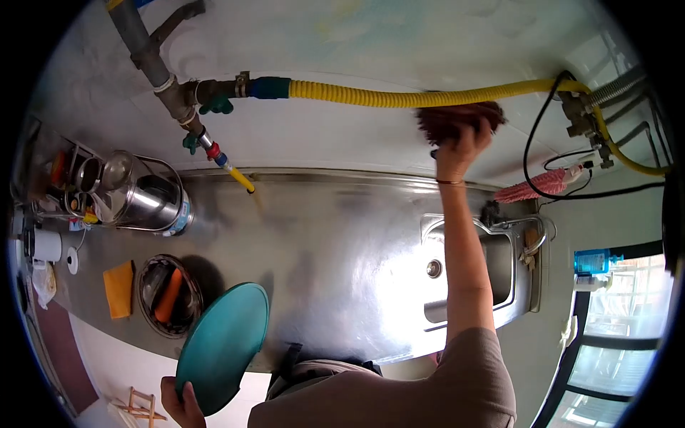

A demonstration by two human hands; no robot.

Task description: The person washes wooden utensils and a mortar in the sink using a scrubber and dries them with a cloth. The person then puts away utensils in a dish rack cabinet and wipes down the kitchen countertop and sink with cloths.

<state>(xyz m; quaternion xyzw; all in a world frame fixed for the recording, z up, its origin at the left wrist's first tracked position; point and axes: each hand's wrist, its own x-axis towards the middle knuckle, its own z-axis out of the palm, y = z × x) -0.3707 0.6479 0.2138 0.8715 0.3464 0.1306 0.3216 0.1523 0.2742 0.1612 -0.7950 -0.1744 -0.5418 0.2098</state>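
My left hand (183,405) grips the lower left edge of a flat round teal board (225,342), thumb on its face. The board is tilted over the counter's front edge. My right arm is stretched across the sink to the wall. There my right hand (462,151) has its fingers closed on a dark red, fringed cloth-like thing (464,120), just under the yellow hose; its exact kind is unclear. Beside the teal board stands a round basin (148,329) holding a long orange item (168,296) and something dark.
A steel sink (502,274) with a tap (524,222) is at right. Along the wall run a yellow corrugated hose (357,94) and black cable. A pink fluffy duster (524,191) hangs near them. A steel pot (153,203), rack and orange cloth (118,291) are at left.
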